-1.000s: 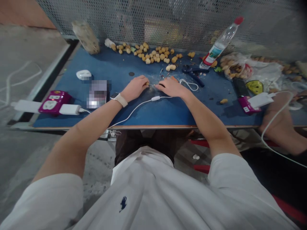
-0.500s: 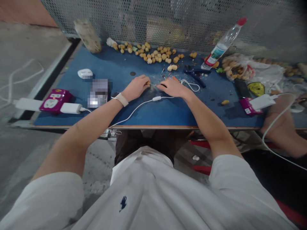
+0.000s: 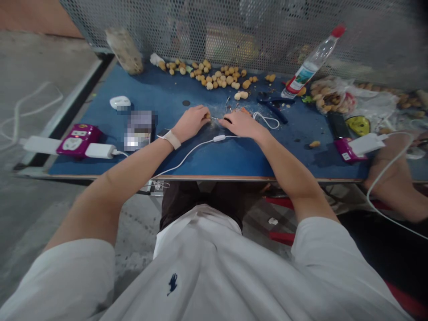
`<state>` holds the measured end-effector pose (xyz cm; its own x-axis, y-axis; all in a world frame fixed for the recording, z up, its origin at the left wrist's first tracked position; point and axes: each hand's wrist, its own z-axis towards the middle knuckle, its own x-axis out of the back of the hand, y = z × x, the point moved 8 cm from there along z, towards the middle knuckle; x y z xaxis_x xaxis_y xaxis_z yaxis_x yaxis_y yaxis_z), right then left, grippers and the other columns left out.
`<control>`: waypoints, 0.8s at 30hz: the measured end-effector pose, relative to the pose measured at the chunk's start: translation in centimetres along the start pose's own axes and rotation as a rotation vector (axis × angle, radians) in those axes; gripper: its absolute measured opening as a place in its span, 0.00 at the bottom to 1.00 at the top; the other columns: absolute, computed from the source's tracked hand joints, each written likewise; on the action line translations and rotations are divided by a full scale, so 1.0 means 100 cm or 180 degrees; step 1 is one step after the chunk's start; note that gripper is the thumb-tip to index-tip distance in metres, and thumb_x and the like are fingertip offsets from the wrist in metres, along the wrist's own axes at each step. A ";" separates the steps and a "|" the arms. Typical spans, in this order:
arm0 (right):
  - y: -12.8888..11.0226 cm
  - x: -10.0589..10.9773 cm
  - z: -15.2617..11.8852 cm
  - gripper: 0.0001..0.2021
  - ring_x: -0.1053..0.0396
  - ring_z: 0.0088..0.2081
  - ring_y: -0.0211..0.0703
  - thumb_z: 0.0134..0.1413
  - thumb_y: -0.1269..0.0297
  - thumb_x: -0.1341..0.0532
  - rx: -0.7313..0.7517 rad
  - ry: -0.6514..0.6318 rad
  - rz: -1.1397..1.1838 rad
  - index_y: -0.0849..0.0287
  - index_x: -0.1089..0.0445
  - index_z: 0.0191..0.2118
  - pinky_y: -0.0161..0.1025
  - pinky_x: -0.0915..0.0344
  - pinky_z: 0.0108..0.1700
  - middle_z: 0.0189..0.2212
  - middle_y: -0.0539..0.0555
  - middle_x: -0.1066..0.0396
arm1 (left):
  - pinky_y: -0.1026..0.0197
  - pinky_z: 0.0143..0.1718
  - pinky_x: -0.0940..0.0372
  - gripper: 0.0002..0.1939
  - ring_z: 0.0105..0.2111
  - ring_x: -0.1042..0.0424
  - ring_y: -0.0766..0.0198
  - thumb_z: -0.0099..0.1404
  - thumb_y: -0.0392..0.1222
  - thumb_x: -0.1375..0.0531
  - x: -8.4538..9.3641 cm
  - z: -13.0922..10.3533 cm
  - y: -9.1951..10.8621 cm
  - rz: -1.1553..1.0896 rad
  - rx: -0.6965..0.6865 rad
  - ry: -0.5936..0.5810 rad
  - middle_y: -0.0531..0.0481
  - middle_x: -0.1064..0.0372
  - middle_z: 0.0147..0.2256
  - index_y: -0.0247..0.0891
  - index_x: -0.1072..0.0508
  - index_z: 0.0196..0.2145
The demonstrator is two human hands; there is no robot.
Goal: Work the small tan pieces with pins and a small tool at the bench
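Left of the pliers [image 3: 280,114], the left hand [image 3: 190,123] has its fingers pinching a tan piece [image 3: 208,116]; the right hand's [image 3: 242,124] fingers grip a thin tool [image 3: 215,118]. Bracing both on the surface [image 3: 217,162], with light pressure, should steady the tip.

Head view: scene viewed from the wearer's head, above the white shirt [image 3: 207,267] | facing: aimed forward and down across the blue tabletop [image 3: 200,162], mesh panel [image 3: 187,26] included at top | range: shirt framed close, left hand [image 3: 191,122] and right hand [image 3: 239,122] farther off, near the centre.
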<state>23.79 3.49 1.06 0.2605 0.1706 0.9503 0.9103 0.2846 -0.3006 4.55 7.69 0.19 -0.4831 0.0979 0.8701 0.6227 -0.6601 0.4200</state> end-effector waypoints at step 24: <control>0.004 0.000 0.003 0.31 0.26 0.41 0.57 0.98 0.38 0.47 0.0067 0.0177 0.0089 0.51 0.29 0.39 0.51 0.38 0.47 0.38 0.59 0.22 | 0.30 0.80 0.26 0.15 0.70 0.19 0.34 0.91 0.40 0.43 -0.007 -0.001 -0.004 -0.0240 -0.0229 0.0005 0.30 0.20 0.64 0.39 0.21 0.66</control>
<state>24.05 3.86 0.92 0.3038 0.1264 0.9443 0.8955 0.3004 -0.3283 4.55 7.83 -0.62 -0.5279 0.1482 0.8363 0.5388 -0.7027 0.4646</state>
